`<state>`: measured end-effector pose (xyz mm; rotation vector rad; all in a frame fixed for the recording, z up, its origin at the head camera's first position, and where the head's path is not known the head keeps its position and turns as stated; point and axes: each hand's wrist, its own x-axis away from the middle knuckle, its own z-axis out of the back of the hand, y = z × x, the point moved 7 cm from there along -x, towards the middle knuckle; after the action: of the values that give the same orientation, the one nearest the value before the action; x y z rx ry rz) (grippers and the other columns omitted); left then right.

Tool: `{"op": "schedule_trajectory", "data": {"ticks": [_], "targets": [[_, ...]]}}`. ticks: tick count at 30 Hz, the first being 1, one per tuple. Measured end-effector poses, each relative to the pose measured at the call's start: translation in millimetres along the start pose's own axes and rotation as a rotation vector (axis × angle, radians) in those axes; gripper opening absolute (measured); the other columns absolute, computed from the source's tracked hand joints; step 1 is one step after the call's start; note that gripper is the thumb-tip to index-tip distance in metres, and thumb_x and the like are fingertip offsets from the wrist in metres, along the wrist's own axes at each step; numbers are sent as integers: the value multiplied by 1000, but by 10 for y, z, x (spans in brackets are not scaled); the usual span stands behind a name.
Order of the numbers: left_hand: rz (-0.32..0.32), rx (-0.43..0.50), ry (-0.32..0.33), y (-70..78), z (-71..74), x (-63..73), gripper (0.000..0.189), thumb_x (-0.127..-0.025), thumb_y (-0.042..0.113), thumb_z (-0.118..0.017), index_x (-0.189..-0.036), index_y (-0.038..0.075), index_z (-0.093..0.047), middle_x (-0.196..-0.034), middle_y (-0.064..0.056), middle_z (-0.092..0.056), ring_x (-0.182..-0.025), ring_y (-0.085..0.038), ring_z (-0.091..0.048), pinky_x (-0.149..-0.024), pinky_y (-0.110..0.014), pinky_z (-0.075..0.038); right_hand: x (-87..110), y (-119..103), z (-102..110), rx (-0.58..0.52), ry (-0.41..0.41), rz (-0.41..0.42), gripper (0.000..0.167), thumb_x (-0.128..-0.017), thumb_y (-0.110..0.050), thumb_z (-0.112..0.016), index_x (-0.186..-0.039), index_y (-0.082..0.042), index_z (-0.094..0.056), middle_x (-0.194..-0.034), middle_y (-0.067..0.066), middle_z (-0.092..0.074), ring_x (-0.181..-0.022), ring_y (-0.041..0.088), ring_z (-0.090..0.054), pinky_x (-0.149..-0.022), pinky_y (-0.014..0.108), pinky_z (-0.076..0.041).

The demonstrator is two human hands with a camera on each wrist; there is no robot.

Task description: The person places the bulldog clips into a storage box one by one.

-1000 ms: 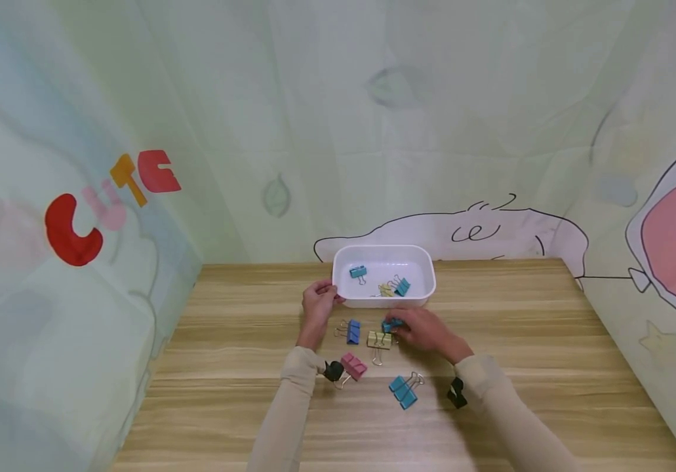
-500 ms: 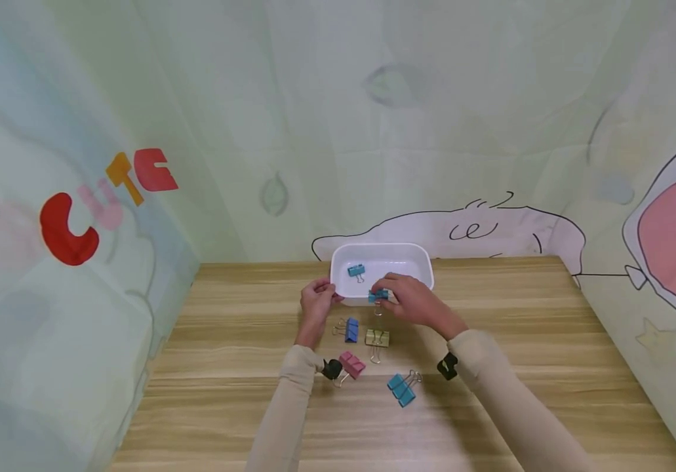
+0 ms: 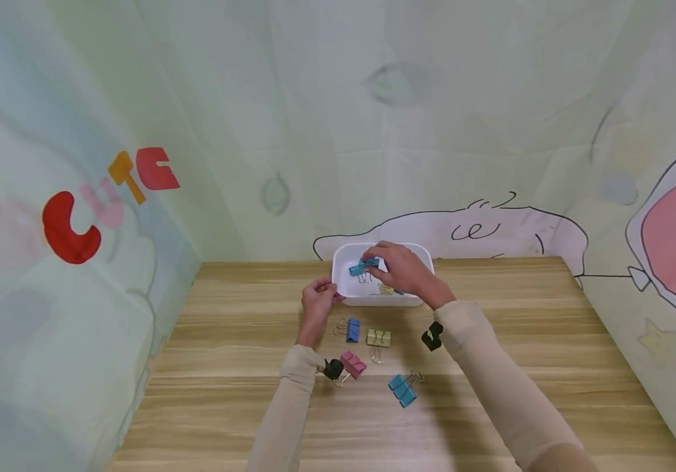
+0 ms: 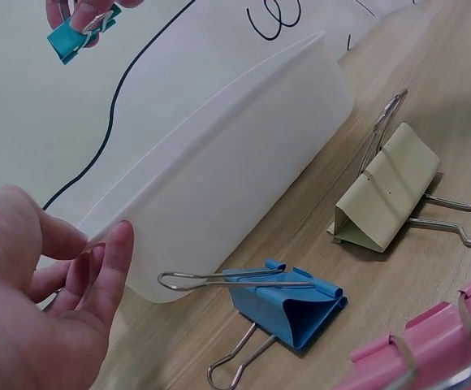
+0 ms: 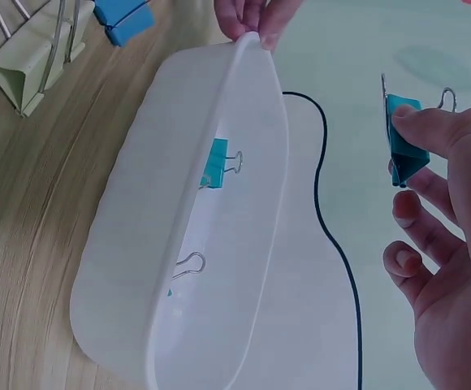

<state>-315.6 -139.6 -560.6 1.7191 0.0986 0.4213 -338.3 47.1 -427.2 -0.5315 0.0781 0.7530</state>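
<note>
The right hand (image 3: 402,267) pinches a teal clip (image 5: 408,158) between thumb and fingers, above the tray (image 3: 381,301). In the head view this clip overlaps another; the right wrist view shows the two well apart, and shows a wire handle on either side of the held one. The left hand (image 3: 317,307) grips the tray's near left corner, and the left wrist view shows its thumb and fingers meeting at the rim.

Inside the tray the head view shows one teal clip at the left (image 3: 354,271), one yellow clip near the front wall (image 3: 385,289) and a teal edge (image 3: 398,292), mostly hidden by the right hand.

On the table (image 3: 225,393) in front lie four clips: one blue (image 3: 353,330), one yellow (image 3: 378,338), one pink (image 3: 353,364) and one teal (image 3: 402,391). Only the head view shows that last one; the left wrist view cuts off the pink one and shows the blue one's hollow end. Beyond hangs a printed cloth (image 3: 338,131).
</note>
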Motion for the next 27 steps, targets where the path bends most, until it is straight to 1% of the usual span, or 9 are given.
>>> {"op": "schedule_trajectory", "data": {"ticks": [3, 5, 7, 10, 13, 16, 19, 22, 27], "targets": [[-3, 3, 0, -6, -9, -3, 26, -100, -5, -60, -125, -13, -60, -111, -24, -61, -89, -32, -68, -78, -31, -66, -8, 7, 10, -2, -1, -10, 26, -99, -22, -73, -122, -10, -73, -117, 10, -71, -101, 24, -66, -95, 43, -61], [-4, 5, -5, -11, -15, -1, 26, -100, -6, -60, -125, -13, -60, -113, -25, -61, -87, -30, -68, -81, -33, -66, -2, 15, 24, 16, 11, -23, 28, -99, -23, -73, -124, -9, -72, -120, 11, -70, -103, 26, -66, -96, 44, -61], [-8, 6, -9, -10, -26, 7, 27, -100, -6, -59, -125, -15, -59, -112, -26, -61, -89, -33, -68, -82, -35, -66, 13, 38, 41, 47, 26, -47, 37, -99, -26, -74, -131, -10, -69, -127, 13, -67, -108, 29, -67, -96, 47, -60], [-8, -1, -14, 1, -37, 24, 28, -100, -5, -59, -127, -15, -58, -112, -25, -61, -98, -42, -68, -84, -36, -66, 44, 66, 72, 92, 43, -87, 55, -96, -33, -77, -145, -13, -60, -141, 14, -60, -120, 34, -63, -99, 53, -58], [-18, -10, -8, 18, -38, 24, 28, -100, -5, -59, -126, -15, -59, -112, -25, -61, -98, -43, -68, -82, -35, -66, 77, 75, 88, 98, 35, -109, 68, -94, -41, -78, -152, -16, -53, -149, 15, -53, -126, 35, -59, -101, 56, -57], [-21, -8, -5, 20, -25, 13, 27, -100, -5, -59, -126, -14, -59, -117, -29, -60, -95, -39, -68, -82, -34, -66, 114, 67, 92, 83, 26, -114, 70, -93, -46, -77, -152, -17, -53, -151, 14, -52, -127, 35, -58, -102, 57, -57], [-16, -3, -8, 18, -20, 14, 28, -100, -5, -59, -126, -14, -58, -119, -31, -59, -99, -43, -67, -82, -33, -66, 166, 56, 96, 67, 18, -115, 69, -93, -46, -76, -151, -17, -54, -150, 14, -52, -126, 34, -59, -101, 56, -57], [-11, 4, -10, 21, -19, 22, 28, -100, -6, -59, -127, -15, -58, -117, -29, -60, -105, -48, -65, -79, -30, -66, 225, 34, 101, 50, 13, -101, 67, -94, -44, -77, -150, -17, -55, -150, 14, -53, -124, 34, -59, -101, 55, -57], [-11, -2, -6, 24, -12, 28, 29, -100, -6, -59, -128, -15, -58, -111, -23, -61, -103, -46, -66, -77, -28, -66, 357, -15, 77, 38, 1, -78, 64, -95, -45, -76, -149, -16, -58, -149, 13, -54, -126, 33, -58, -103, 54, -56]]}}
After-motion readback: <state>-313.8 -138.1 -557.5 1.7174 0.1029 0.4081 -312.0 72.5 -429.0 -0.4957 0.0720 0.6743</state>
